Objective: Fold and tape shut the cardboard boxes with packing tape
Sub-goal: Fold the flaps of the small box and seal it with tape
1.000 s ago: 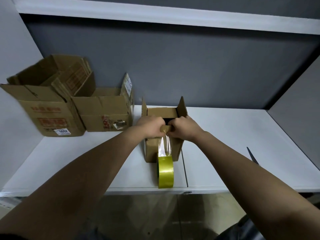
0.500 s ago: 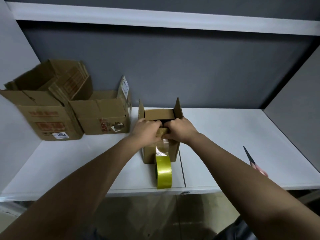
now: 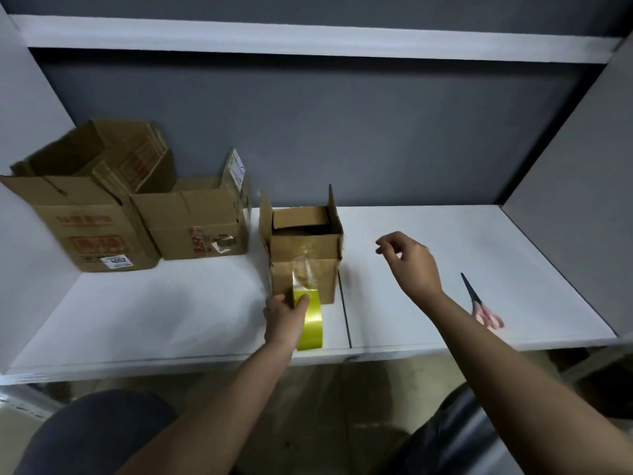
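Pink-handled scissors (image 3: 481, 305) lying flat on the white worktop (image 3: 154, 313) over on the right, blades pointing away toward the back; the worktop has a thin seam (image 3: 345, 315) running front to back near the middle; grey back wall (image 3: 342, 132) behind, white shelf (image 3: 308, 39) overhead; beige floor (image 3: 325, 406) below the front edge.

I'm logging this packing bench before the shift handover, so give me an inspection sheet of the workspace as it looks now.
Surface: white table, seam down the middle.
Job's things: small box, top flaps up, tape strip running down its front to the yellow tape roll.
Clutter: two open boxes at left; scissors at right.
Hands: left hand grips the tape roll; right hand hovers empty, fingers loosely curled.
Cables: nothing seen.
Surroundings: grey back wall, white shelf above.
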Demonstrator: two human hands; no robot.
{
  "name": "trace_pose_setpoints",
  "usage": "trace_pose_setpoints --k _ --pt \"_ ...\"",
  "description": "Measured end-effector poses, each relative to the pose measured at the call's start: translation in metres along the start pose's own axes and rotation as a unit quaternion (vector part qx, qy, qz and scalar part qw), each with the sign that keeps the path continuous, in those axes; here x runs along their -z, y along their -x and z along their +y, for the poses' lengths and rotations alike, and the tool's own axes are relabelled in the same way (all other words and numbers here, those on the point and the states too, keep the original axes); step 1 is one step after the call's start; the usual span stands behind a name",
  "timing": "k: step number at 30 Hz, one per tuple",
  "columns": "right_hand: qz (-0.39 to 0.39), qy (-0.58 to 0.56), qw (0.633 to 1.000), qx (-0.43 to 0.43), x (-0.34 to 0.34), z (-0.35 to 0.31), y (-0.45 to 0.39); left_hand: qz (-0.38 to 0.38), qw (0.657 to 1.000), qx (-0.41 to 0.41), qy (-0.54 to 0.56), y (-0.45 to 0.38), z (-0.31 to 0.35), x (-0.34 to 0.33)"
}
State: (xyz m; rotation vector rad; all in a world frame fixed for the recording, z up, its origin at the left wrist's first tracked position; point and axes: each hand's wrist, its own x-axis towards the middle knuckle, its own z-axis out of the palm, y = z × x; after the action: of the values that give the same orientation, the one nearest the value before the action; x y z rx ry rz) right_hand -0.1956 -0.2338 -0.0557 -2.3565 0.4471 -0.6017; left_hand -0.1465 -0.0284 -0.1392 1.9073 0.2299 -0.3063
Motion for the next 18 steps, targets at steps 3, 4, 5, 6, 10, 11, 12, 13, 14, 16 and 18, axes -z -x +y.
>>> trace_pose_setpoints --k 3,4,5,6,10,11,12,13,14,16,18 --pt "-0.027 0.063 0.997 -0.045 0.011 0.033 0.016 -0.002 1.000 0.005 -0.015 0.005 0.017 -0.013" --pt "-0.035 0.084 0.994 -0.055 0.013 0.042 0.019 0.004 0.999 0.005 -0.032 0.005 0.020 -0.017" --pt "-0.042 0.103 0.992 -0.064 0.016 0.051 0.022 0.013 0.998 0.009 -0.053 0.007 0.022 -0.022" --pt "-0.050 0.123 0.989 -0.073 0.019 0.059 0.024 0.023 0.997 0.015 -0.076 0.009 0.024 -0.026" --pt "-0.078 0.193 0.971 -0.114 0.037 0.086 0.030 0.058 0.987 0.023 -0.151 0.011 0.027 -0.037" --pt "-0.089 0.212 0.964 -0.131 0.042 0.095 0.030 0.075 0.982 0.016 -0.171 0.013 0.028 -0.040" --pt "-0.099 0.232 0.956 -0.151 0.045 0.104 0.030 0.100 0.976 0.001 -0.194 0.016 0.030 -0.042" --pt "-0.106 0.249 0.947 -0.172 0.049 0.113 0.030 0.130 0.967 -0.024 -0.217 0.019 0.031 -0.044" --pt "-0.109 0.263 0.940 -0.191 0.051 0.123 0.030 0.162 0.956 -0.058 -0.238 0.023 0.032 -0.046" --pt "-0.106 0.277 0.930 -0.219 0.056 0.146 0.029 0.203 0.931 -0.148 -0.265 0.030 0.035 -0.057" --pt "-0.110 0.292 0.920 -0.238 0.062 0.165 0.029 0.244 0.906 -0.225 -0.261 0.036 0.036 -0.069"
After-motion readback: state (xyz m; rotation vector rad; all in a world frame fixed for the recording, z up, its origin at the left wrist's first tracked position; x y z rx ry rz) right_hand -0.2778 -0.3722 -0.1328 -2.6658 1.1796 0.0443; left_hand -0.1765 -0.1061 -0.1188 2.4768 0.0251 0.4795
